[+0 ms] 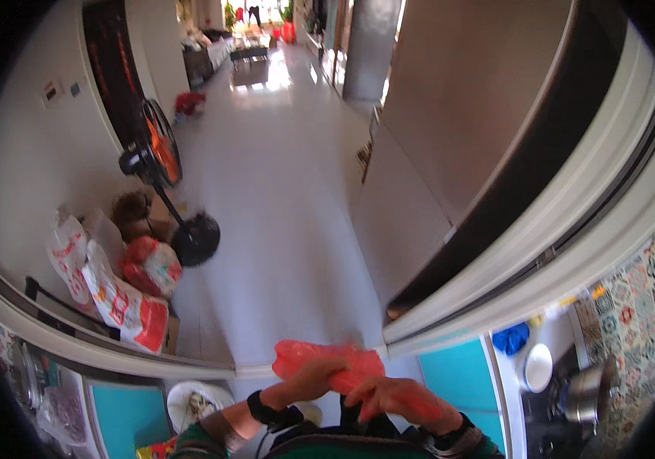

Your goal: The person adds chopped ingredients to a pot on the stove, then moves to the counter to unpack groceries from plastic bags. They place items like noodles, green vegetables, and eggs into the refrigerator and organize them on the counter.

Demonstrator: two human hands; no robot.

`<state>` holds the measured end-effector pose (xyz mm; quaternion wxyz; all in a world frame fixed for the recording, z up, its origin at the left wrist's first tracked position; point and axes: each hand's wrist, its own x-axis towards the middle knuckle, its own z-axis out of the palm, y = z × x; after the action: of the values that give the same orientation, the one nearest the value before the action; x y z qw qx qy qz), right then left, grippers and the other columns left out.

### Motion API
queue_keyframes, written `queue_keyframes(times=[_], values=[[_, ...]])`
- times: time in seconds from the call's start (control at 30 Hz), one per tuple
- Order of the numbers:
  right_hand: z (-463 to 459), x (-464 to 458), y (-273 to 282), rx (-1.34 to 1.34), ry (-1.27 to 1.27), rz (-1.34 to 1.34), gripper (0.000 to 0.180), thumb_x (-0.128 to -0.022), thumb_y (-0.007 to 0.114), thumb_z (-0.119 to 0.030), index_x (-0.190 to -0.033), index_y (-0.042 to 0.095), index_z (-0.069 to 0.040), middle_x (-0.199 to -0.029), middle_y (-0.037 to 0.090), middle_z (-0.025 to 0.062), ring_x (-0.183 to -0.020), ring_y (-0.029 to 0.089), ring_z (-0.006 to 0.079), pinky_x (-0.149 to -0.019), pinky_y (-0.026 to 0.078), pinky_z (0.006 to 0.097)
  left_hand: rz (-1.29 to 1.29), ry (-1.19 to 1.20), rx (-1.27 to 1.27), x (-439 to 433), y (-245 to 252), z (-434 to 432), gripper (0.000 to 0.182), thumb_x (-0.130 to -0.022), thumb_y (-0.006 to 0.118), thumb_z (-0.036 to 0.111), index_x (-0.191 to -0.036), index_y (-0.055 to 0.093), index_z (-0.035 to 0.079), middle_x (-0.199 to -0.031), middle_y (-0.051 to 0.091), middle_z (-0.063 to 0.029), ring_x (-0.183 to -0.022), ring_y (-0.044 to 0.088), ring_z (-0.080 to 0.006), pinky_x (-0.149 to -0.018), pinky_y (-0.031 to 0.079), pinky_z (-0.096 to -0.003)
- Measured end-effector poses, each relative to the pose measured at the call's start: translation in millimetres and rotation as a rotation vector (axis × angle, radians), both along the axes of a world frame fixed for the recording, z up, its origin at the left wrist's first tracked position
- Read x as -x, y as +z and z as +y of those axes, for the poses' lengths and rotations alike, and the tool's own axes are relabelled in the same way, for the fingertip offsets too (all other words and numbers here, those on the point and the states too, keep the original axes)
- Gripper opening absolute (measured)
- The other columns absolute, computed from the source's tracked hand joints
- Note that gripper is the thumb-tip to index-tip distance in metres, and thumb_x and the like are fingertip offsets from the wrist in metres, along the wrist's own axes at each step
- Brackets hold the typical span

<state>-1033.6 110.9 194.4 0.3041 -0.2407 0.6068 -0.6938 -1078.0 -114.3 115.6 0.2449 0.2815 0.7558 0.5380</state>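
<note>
A thin, translucent red plastic bag (299, 354) is stretched out in front of my body at the doorway's threshold. My left hand (319, 378) grips it from the near side. Next to it, my right hand (388, 396) has its fingers bent around the bag's near part, and red film shows along that hand. Motion blurs the bag and the fingers, so whether anything is inside the bag cannot be made out. Both wrists wear dark bands.
A white bin (181, 393) stands below my left forearm. Past the threshold at left are printed plastic sacks (124, 295) and a black-and-orange pedestal fan (195, 238). To the right, a counter bears a white bowl (536, 367) and a steel pot (586, 396) by the stove.
</note>
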Motion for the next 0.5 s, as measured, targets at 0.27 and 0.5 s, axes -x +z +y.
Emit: queue_keyframes(times=[0.27,0.5], values=[[-23.8,220.4,-54.3,-0.522,-0.592,1.107,0.016,-0.078,0.059,-0.010,-0.094,0.064,-0.008,-0.116,0.057,0.0153,-0.098,0.057,0.0283,-0.088,0.044,0.0396,-0.109,0.442,0.006,140.8,48.9,37.2,0.025,-0.090,0.055,0.011,-0.113,0.057,0.002,-0.097,0.062,-0.0029,-0.091,0.056,-0.0139,-0.083,0.046,-0.0289],[-46.2,335.0,-17.4,-0.021,-0.417,0.663,0.014,-0.092,0.054,-0.015,-0.096,0.061,-0.003,-0.092,0.061,0.0121,-0.081,0.058,0.0258,-0.074,0.048,0.0309,-0.334,0.801,-0.207,237.2,71.7,15.0,0.022,-0.095,0.051,0.013,-0.113,0.056,0.001,-0.097,0.062,-0.0060,-0.092,0.056,-0.0129,-0.078,0.048,-0.0269]])
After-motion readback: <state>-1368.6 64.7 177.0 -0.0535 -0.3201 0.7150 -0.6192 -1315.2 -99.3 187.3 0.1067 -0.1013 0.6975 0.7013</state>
